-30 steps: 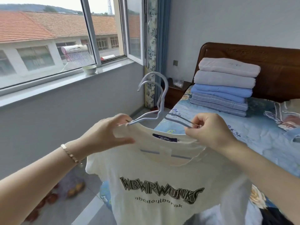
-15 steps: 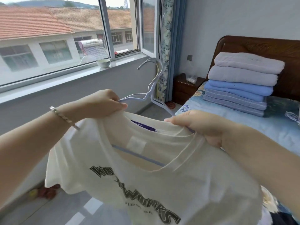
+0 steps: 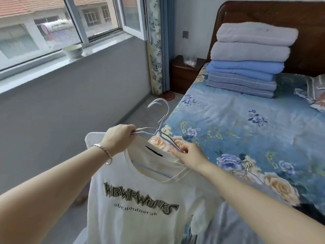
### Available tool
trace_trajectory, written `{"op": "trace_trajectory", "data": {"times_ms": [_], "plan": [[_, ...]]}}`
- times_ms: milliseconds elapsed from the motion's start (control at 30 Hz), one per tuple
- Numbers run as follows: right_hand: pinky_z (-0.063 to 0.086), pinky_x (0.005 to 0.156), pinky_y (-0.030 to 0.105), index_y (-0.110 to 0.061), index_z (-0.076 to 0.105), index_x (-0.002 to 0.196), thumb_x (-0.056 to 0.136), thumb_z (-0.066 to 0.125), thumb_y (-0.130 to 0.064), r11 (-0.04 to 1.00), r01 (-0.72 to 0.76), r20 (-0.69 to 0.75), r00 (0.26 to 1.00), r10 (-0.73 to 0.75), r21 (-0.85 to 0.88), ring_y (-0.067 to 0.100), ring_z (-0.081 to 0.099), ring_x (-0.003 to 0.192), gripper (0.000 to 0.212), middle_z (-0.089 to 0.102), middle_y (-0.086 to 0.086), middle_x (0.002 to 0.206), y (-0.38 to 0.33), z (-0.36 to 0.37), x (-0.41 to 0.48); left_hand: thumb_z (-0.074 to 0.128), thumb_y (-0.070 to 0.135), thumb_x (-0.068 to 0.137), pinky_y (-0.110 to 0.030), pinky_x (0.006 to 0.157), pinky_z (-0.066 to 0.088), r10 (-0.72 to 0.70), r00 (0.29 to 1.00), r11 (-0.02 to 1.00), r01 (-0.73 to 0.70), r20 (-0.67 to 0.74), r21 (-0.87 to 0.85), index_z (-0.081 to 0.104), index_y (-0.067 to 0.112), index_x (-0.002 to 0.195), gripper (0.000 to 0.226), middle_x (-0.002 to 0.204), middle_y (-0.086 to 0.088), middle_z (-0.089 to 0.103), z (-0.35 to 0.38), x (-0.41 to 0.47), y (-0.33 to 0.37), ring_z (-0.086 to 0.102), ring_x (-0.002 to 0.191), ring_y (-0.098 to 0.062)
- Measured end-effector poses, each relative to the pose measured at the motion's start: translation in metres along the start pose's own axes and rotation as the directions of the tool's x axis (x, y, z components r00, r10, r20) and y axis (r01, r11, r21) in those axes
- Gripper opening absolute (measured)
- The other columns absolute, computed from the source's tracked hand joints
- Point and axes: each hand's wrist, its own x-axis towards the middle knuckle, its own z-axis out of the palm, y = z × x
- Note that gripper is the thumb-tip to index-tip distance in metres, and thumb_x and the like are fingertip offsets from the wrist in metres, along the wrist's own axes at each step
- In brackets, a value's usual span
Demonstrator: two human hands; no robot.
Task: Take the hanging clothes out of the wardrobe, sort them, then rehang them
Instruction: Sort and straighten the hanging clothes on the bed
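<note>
1. The fingers (image 3: 131, 132) of the left hand (image 3: 119, 138) are curling tight round the left arm of the pale wire hangers (image 3: 157, 132). The right hand (image 3: 190, 154) is pinching their right arm just where it is entering the collar. Two hooks are showing, so this is probably a pair of hangers.
2. The white T-shirt (image 3: 140, 217) is hanging from that grip in the lower middle of the frame, with its print facing the camera. The hangers' right arm is sticking up out of the neck opening, while the lower bar is showing inside the collar.
3. Judging progress: this shirt is already out of the wardrobe, which is not appearing anywhere in view. It is being worked on or off its hangers, and I cannot tell which. Sorting seems to be under way, and rehanging is still waiting.
4. The bed (image 3: 246, 129), under a blue floral cover, is filling the right of the frame just beyond the shirt.
5. A stack of folded bedding (image 3: 246, 57) is sitting at the upper right against the headboard (image 3: 281, 14).
6. A bowl (image 3: 73, 50) is standing on the windowsill at the upper left, well apart from the hands.
</note>
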Motion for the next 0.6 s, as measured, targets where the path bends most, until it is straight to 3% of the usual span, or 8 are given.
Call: {"op": "trace_trajectory", "data": {"times_ms": [100, 167, 200, 267, 333, 367, 467, 600], "plan": [[0.032, 0.052, 0.013, -0.014, 0.048, 0.073, 0.085, 0.066, -0.021, 0.998, -0.053, -0.045, 0.998, 0.051, -0.042, 0.017, 0.041, 0.071, 0.023, 0.042, -0.007, 0.062, 0.018, 0.001, 0.053, 0.046, 0.019, 0.095, -0.029, 0.061, 0.031, 0.077, 0.995, 0.996, -0.074, 0.07, -0.047, 0.049, 0.015, 0.075, 0.02, 0.088, -0.008, 0.062, 0.042, 0.063, -0.008, 0.044, 0.077, -0.025], [0.035, 0.057, 0.007, -0.01, 0.057, 0.088, 0.086, 0.064, -0.013, 0.994, -0.054, -0.089, 0.995, 0.046, -0.097, 0.018, 0.046, 0.076, 0.008, 0.05, -0.006, 0.073, 0.036, 0.003, 0.091, 0.049, 0.017, 0.093, -0.032, 0.065, 0.038, 0.142, 0.981, 0.99, -0.142, 0.133, -0.014, 0.06, 0.011, 0.078, 0.02, 0.09, -0.008, 0.061, 0.074, 0.105, -0.011, 0.049, 0.084, -0.028], [0.037, 0.063, 0.008, -0.008, 0.061, 0.1, 0.087, 0.062, -0.013, 0.983, -0.074, -0.099, 0.993, 0.057, -0.169, 0.021, 0.051, 0.083, 0.014, 0.055, -0.001, 0.086, 0.043, 0.004, 0.11, 0.056, 0.015, 0.09, -0.034, 0.066, 0.042, 0.181, 0.971, 0.979, -0.192, 0.159, 0.061, 0.066, 0.008, 0.078, 0.017, 0.088, -0.009, 0.061, 0.092, 0.125, -0.012, 0.052, 0.086, -0.03], [0.041, 0.078, 0.026, -0.009, 0.062, 0.113, 0.09, 0.057, -0.017, 0.91, -0.159, -0.146, 0.983, 0.111, -0.383, 0.027, 0.054, 0.101, 0.025, 0.055, 0.009, 0.107, 0.063, 0.01, 0.147, 0.08, 0.013, 0.066, -0.031, 0.056, 0.04, 0.206, 0.956, 0.955, -0.243, 0.21, 0.169, 0.068, 0.008, 0.059, 0.015, 0.074, -0.009, 0.057, 0.132, 0.165, -0.01, 0.056, 0.07, -0.029], [0.043, 0.077, 0.034, -0.011, 0.069, 0.1, 0.083, 0.064, -0.021, 0.784, -0.215, -0.266, 0.962, 0.066, -0.582, 0.032, 0.056, 0.098, 0.02, 0.058, 0.013, 0.101, 0.083, 0.016, 0.185, 0.087, 0.017, 0.055, -0.025, 0.05, 0.03, 0.148, 0.956, 0.96, -0.2, 0.253, 0.196, 0.067, 0.011, 0.052, 0.021, 0.071, -0.009, 0.054, 0.169, 0.199, -0.002, 0.056, 0.055, -0.027], [0.045, 0.075, 0.034, -0.014, 0.07, 0.095, 0.082, 0.066, -0.025, 0.736, -0.264, -0.313, 0.947, 0.076, -0.623, 0.033, 0.06, 0.094, 0.018, 0.061, 0.013, 0.097, 0.093, 0.018, 0.201, 0.081, 0.02, 0.067, -0.026, 0.052, 0.029, 0.114, 0.948, 0.978, -0.16, 0.296, 0.136, 0.07, 0.01, 0.063, 0.015, 0.08, -0.011, 0.055, 0.187, 0.212, 0.004, 0.059, 0.058, -0.028], [0.045, 0.082, 0.031, -0.017, 0.062, 0.11, 0.096, 0.043, -0.036, 0.682, -0.467, -0.295, 0.884, 0.362, -0.562, 0.029, 0.061, 0.106, 0.031, 0.065, 0.008, 0.112, 0.133, 0.025, 0.25, 0.048, 0.024, 0.096, -0.032, 0.065, 0.036, -0.036, 0.953, 0.998, 0.05, 0.3, -0.037, 0.066, 0.004, 0.1, 0.027, 0.112, -0.015, 0.047, 0.254, 0.246, 0.018, 0.061, 0.086, -0.036], [0.044, 0.084, 0.033, -0.014, 0.061, 0.108, 0.098, 0.042, -0.032, 0.709, -0.572, -0.276, 0.82, 0.501, -0.412, 0.031, 0.059, 0.107, 0.029, 0.066, 0.012, 0.111, 0.201, 0.041, 0.301, 0.054, 0.026, 0.093, -0.035, 0.079, 0.043, -0.073, 0.94, 0.937, 0.179, 0.333, -0.3, 0.065, 0.0, 0.098, 0.028, 0.118, -0.019, 0.044, 0.346, 0.279, 0.029, 0.055, 0.097, -0.036]]}}
